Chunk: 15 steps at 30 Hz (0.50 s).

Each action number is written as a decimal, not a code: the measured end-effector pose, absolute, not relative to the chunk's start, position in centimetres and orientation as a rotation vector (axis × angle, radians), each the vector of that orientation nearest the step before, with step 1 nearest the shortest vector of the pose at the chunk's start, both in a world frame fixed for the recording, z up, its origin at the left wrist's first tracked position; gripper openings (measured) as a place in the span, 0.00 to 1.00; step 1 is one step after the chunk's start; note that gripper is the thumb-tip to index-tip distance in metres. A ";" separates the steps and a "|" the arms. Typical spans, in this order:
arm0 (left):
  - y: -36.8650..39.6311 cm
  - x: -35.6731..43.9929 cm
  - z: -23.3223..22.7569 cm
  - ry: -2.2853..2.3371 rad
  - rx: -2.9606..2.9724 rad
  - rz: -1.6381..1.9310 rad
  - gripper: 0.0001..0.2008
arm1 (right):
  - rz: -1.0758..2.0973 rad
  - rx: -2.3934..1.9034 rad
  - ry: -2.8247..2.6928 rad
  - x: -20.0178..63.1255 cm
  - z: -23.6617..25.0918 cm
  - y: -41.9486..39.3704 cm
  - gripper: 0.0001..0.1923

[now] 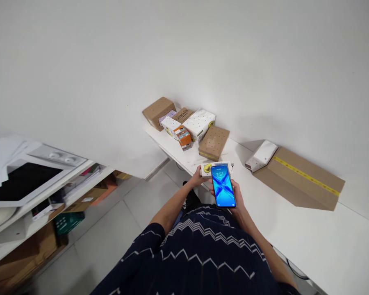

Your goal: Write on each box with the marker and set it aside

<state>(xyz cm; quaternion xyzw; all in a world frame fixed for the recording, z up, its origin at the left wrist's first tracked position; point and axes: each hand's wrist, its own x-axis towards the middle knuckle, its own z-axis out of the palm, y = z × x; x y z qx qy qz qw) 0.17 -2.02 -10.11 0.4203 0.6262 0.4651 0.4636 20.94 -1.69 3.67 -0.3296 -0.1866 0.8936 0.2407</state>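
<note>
At frame centre my right hand (238, 196) grips a lit phone (223, 186) upright over the table (295, 229) edge, while my left hand (198, 176) clasps a small white box (209, 168) lying just behind it, with more boxes (187, 123) clustered farther up.

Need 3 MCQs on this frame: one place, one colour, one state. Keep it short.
1. Where does the small white box sit?
A. floor
B. white table edge, under the left hand
C. shelf

2. What colour is the phone screen?
A. blue
B. red
C. black

3. What state is the phone in?
A. face down
B. lit, held in the right hand
C. lying on the large cardboard box

Key: 1 B, the left fingers rest on it at the table edge. 2 A, blue wallpaper shows. 3 B, the screen glows in the hand's grip.
</note>
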 end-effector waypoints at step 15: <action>1.6 2.0 -2.3 1.996 1.116 1.044 0.37 | 0.883 -2.186 -1.971 30.4 -8.6 -1.5 0.31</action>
